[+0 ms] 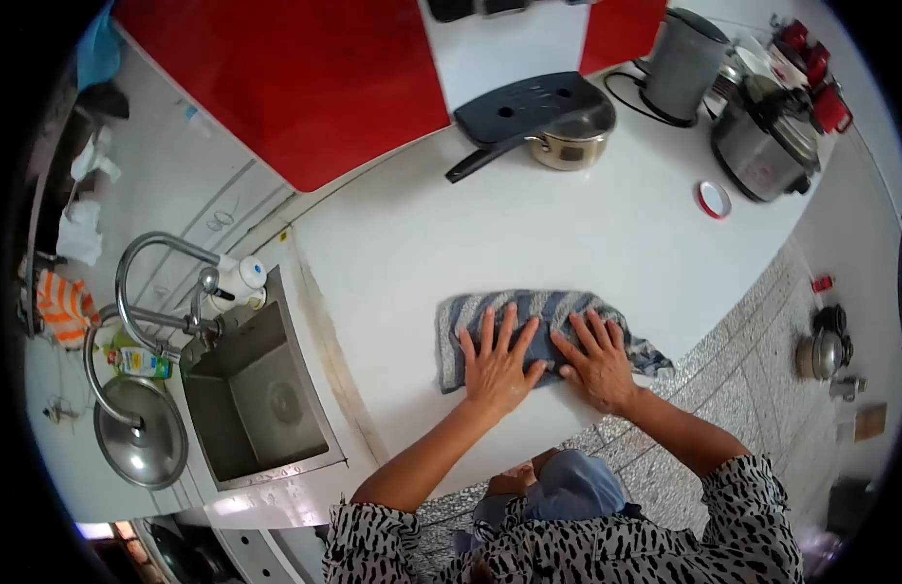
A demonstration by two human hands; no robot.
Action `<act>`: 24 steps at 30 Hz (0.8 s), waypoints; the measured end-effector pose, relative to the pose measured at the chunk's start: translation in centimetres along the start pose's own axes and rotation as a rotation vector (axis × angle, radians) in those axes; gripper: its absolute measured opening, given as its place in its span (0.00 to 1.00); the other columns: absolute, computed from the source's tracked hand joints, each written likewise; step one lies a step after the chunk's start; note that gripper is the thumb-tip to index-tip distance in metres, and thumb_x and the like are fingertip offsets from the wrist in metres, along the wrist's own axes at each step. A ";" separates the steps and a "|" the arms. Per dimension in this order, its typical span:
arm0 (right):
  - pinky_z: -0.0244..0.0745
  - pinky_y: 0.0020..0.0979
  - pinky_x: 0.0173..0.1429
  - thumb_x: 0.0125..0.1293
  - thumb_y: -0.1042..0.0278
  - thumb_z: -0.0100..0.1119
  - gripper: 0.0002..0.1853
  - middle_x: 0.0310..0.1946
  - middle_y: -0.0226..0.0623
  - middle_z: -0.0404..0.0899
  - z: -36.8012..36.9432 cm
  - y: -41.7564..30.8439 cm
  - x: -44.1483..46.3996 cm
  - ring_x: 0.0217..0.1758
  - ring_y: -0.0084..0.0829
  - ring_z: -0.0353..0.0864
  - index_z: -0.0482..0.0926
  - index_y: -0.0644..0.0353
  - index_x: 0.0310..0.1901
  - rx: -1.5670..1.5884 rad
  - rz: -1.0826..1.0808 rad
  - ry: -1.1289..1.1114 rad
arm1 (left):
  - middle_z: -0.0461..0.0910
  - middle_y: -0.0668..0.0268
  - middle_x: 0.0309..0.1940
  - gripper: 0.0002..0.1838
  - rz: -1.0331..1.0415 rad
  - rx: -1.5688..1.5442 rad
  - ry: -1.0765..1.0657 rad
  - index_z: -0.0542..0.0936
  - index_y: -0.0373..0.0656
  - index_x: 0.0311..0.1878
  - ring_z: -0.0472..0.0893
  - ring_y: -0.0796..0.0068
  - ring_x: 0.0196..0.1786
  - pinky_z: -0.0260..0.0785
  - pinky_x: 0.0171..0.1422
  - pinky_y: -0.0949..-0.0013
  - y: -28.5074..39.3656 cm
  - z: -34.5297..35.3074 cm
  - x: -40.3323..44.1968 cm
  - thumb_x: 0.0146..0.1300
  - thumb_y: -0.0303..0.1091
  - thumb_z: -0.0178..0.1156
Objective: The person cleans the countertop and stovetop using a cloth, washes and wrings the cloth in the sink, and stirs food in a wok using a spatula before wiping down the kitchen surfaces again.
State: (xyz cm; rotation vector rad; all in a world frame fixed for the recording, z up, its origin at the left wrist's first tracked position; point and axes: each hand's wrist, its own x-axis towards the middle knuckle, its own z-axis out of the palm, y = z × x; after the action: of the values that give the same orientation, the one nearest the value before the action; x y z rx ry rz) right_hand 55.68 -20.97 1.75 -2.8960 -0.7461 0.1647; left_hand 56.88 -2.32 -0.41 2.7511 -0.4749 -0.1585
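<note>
A striped grey and blue cloth (460, 336) lies spread on the white countertop (392, 243) near its front edge. My left hand (499, 368) rests flat on the middle of it, fingers spread. Just to the right, my right hand (599, 365) also presses flat on the cloth with its fingers apart. The two thumbs point toward each other with a small gap between them. At the right, a bunched corner of the cloth reaches the counter's edge. Whatever the cloth covers, if anything, is hidden.
Left of the counter is a steel sink (266, 389) with a curved faucet (129, 263). At the back stand a saucepan (570, 151) under a black board (529, 102), a kettle (684, 68) and an electric cooker (762, 146). A red-rimmed lid (714, 200) lies near the cooker.
</note>
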 end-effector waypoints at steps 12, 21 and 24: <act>0.45 0.50 0.64 0.58 0.61 0.41 0.23 0.60 0.39 0.58 2.7 -5.0 27.4 0.64 0.43 0.52 0.62 0.46 0.58 -0.019 -0.284 0.285 | 0.47 0.65 0.66 0.31 -0.522 0.125 0.276 0.56 0.56 0.63 0.43 0.59 0.68 0.33 0.64 0.41 -16.3 -4.9 7.3 0.58 0.56 0.41; 0.40 0.48 0.66 0.59 0.60 0.41 0.24 0.62 0.35 0.55 3.6 -7.4 19.3 0.67 0.39 0.48 0.62 0.48 0.59 -0.005 -0.409 0.184 | 0.42 0.62 0.67 0.30 -0.591 0.157 0.196 0.52 0.51 0.65 0.38 0.54 0.68 0.31 0.63 0.38 -11.1 -3.5 0.2 0.60 0.52 0.38; 0.40 0.49 0.66 0.58 0.62 0.44 0.24 0.62 0.36 0.54 3.3 -7.4 13.1 0.67 0.40 0.47 0.62 0.49 0.59 0.032 -0.517 0.110 | 0.44 0.59 0.66 0.31 -0.538 0.135 0.247 0.55 0.49 0.63 0.40 0.51 0.68 0.34 0.60 0.34 -7.1 -1.4 -4.7 0.58 0.49 0.43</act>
State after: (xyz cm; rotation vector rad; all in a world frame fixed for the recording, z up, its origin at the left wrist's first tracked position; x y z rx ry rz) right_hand 63.09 -7.77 -1.14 -2.5493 -1.4119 -0.0417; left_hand 54.86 6.04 -1.39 2.9107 0.3367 0.0888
